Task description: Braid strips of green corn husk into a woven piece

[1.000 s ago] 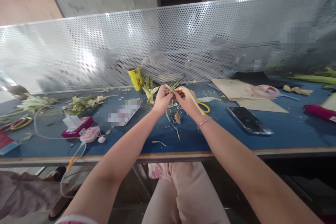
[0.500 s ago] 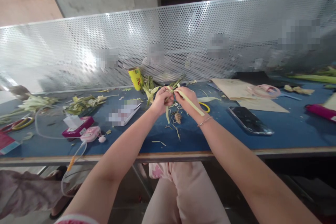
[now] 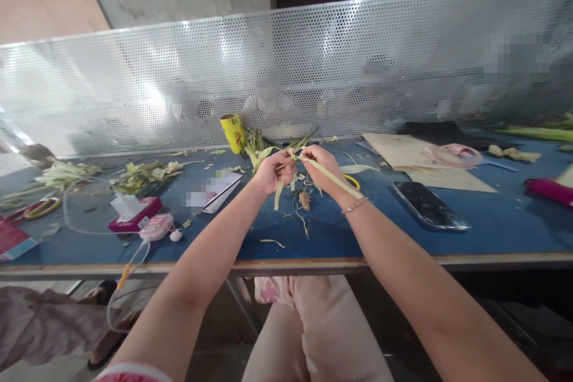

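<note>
My left hand (image 3: 274, 172) is closed over the woven-looking middle of some pale green leaf strips, its fingers curled inward. A short strip end (image 3: 278, 196) hangs below that hand. Opposite it, almost touching, my right hand (image 3: 321, 166) pinches a long pale leaf strip (image 3: 336, 178), which trails back over the wrist. What lies between the fingertips is too small to make out clearly. Just behind the hands lie more green leaves (image 3: 256, 152). A brown dried scrap (image 3: 305, 200) lies below them on the blue table, near a yellow ring-shaped handle (image 3: 353, 182).
A yellow tube (image 3: 232, 133) stands behind left. A white phone-like slab (image 3: 221, 191), tissue pack (image 3: 136, 215) and pink case (image 3: 156, 227) lie left. Right are a dark phone (image 3: 430, 206) and cardboard sheets (image 3: 403, 152). A perforated metal screen (image 3: 304, 59) closes the back.
The strip end under my left hand has swung left. My right hand has turned slightly, and its long strip now lies further along the wrist. The whole view has shifted a little.
</note>
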`<action>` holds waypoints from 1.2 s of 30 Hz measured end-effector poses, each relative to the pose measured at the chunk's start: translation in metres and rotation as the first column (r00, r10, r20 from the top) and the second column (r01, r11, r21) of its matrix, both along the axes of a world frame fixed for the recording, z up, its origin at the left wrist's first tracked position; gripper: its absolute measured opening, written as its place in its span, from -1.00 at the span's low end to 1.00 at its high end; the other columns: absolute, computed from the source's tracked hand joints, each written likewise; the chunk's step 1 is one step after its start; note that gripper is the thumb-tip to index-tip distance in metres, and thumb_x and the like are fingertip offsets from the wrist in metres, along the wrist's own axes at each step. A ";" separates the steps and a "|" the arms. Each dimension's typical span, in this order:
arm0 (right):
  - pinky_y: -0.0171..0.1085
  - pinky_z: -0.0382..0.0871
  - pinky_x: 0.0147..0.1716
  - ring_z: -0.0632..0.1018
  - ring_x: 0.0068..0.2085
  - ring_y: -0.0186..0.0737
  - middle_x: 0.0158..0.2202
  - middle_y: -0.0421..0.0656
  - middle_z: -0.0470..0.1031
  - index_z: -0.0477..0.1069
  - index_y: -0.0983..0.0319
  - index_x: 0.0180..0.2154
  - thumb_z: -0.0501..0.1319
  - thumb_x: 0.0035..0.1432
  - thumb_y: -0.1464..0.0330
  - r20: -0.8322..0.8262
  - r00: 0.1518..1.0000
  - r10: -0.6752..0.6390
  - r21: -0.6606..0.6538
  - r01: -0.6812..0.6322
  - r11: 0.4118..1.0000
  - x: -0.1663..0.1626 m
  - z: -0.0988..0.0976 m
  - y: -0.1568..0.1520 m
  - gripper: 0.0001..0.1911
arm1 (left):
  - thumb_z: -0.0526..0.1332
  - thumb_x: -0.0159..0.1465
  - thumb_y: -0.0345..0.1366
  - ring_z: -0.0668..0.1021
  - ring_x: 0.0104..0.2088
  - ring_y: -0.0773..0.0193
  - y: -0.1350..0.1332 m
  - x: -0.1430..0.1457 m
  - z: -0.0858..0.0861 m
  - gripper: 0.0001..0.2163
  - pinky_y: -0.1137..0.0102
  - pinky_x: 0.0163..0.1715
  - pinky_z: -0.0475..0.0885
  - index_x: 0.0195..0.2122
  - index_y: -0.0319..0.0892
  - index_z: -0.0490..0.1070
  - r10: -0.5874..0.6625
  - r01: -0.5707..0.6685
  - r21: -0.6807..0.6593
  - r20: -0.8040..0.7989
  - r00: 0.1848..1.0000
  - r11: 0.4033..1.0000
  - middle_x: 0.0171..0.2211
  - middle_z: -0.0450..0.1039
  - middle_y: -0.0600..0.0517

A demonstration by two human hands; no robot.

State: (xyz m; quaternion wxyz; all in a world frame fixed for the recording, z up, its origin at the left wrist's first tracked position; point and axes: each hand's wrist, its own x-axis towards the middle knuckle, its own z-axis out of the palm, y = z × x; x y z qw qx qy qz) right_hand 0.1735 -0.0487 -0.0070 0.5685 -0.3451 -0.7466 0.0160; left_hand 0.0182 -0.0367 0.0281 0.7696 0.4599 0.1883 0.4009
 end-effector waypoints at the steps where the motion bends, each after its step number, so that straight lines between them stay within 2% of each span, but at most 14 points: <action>1: -0.25 0.34 -0.30 0.46 -0.34 -0.25 -0.35 -0.14 0.46 0.31 0.20 -0.34 0.08 0.20 0.34 -0.011 1.000 0.014 -0.009 -0.014 1.000 0.000 0.000 -0.001 -0.91 | 0.03 -0.04 -0.58 0.01 -0.77 0.56 0.000 0.001 0.000 -0.79 0.64 -0.78 -0.19 -0.39 -0.22 0.28 0.016 -0.016 0.000 -0.002 1.000 1.000 -0.71 0.05 0.19; 6: -0.26 0.34 -0.35 0.44 -0.37 -0.27 -0.36 -0.14 0.43 0.25 0.19 -0.37 0.13 0.15 0.34 -0.032 0.999 0.018 0.008 -0.018 1.000 -0.003 -0.001 -0.004 -0.92 | 0.06 0.01 -0.58 0.02 -0.78 0.59 0.001 0.004 -0.003 -0.82 0.65 -0.79 -0.15 -0.38 -0.23 0.28 0.046 -0.046 0.033 -0.004 0.999 0.998 -0.70 0.12 0.19; 13: -0.23 0.38 -0.32 0.48 -0.30 -0.22 -0.35 -0.12 0.45 0.27 0.19 -0.32 0.14 0.08 0.43 -0.023 0.999 -0.046 0.038 0.046 0.998 -0.003 0.000 -0.004 -0.92 | 0.15 0.01 -0.55 0.03 -0.79 0.63 0.002 0.006 -0.005 -0.86 0.65 -0.79 -0.16 -0.40 -0.25 0.29 -0.013 0.018 0.124 -0.043 0.999 0.992 -0.69 0.24 0.18; 21: -0.18 0.42 -0.25 0.50 -0.23 -0.18 -0.30 -0.09 0.48 0.31 0.19 -0.31 0.12 0.08 0.47 -0.004 0.997 -0.072 0.098 0.072 0.993 -0.003 -0.001 -0.001 -0.90 | 0.11 0.01 -0.56 0.04 -0.80 0.61 0.000 0.006 -0.002 -0.85 0.64 -0.80 -0.18 -0.38 -0.26 0.29 -0.003 0.015 0.152 -0.084 0.996 0.988 -0.72 0.25 0.16; 27: -0.19 0.40 -0.28 0.48 -0.30 -0.21 -0.33 -0.11 0.46 0.30 0.18 -0.37 0.11 0.08 0.46 -0.015 0.998 -0.068 0.110 0.069 0.992 -0.003 0.002 -0.003 -0.93 | 0.10 -0.01 -0.58 0.02 -0.80 0.62 0.001 0.006 -0.003 -0.81 0.64 -0.79 -0.19 -0.36 -0.26 0.29 -0.011 0.026 0.153 -0.094 0.996 0.988 -0.72 0.21 0.19; 32: -0.22 0.39 -0.32 0.46 -0.35 -0.25 -0.37 -0.13 0.46 0.31 0.19 -0.39 0.13 0.04 0.44 -0.108 0.994 -0.026 -0.017 0.024 1.000 -0.006 0.001 -0.001 -0.96 | 0.11 -0.02 -0.58 0.03 -0.80 0.62 0.003 0.005 -0.004 -0.81 0.63 -0.78 -0.21 -0.36 -0.24 0.28 0.012 0.011 0.162 -0.139 0.990 0.987 -0.71 0.21 0.19; 36: -0.24 0.39 -0.35 0.48 -0.36 -0.27 -0.37 -0.15 0.47 0.34 0.21 -0.31 0.14 0.08 0.35 -0.228 0.965 0.132 -0.199 -0.179 0.964 -0.003 -0.001 0.004 -0.90 | 0.13 -0.03 -0.57 0.05 -0.80 0.61 0.008 0.002 -0.005 -0.80 0.63 -0.77 -0.21 -0.36 -0.23 0.27 0.057 -0.036 0.165 -0.124 0.991 0.986 -0.72 0.22 0.19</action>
